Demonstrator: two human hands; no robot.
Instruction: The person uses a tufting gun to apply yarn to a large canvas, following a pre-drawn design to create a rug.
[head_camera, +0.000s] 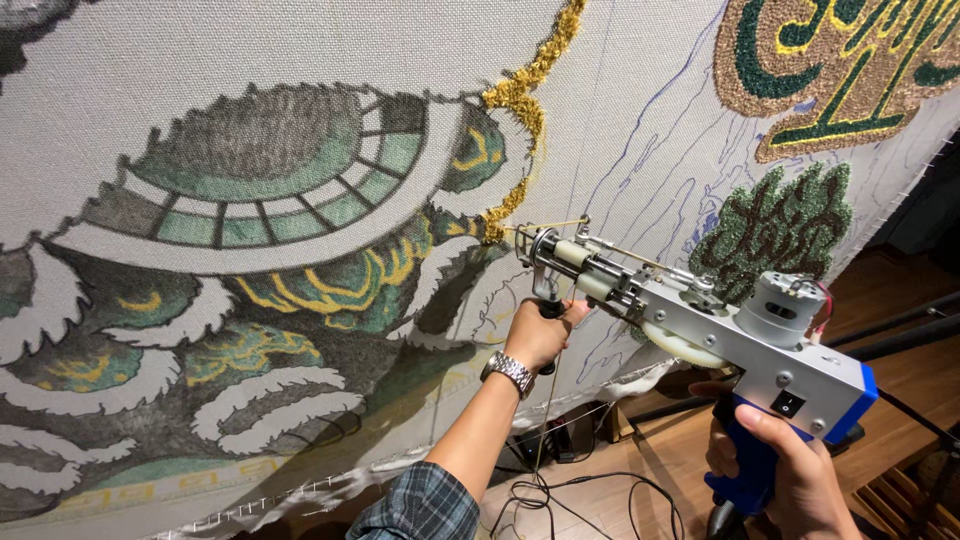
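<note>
Both hands grip the tufting gun (700, 330): left hand (540, 335) closed round its front handle, right hand (775, 460) round its blue grip; needle should stay pressed square against the cloth (620, 110) along the gold line (515, 130).

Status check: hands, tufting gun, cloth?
Left hand gripping front handle; right hand on blue rear grip. Tufting gun needle at stretched cloth, on yellow tufted line. Nothing blocking.

tufting gun (700, 320) before cloth (300, 60); cables (580, 495) below
</note>
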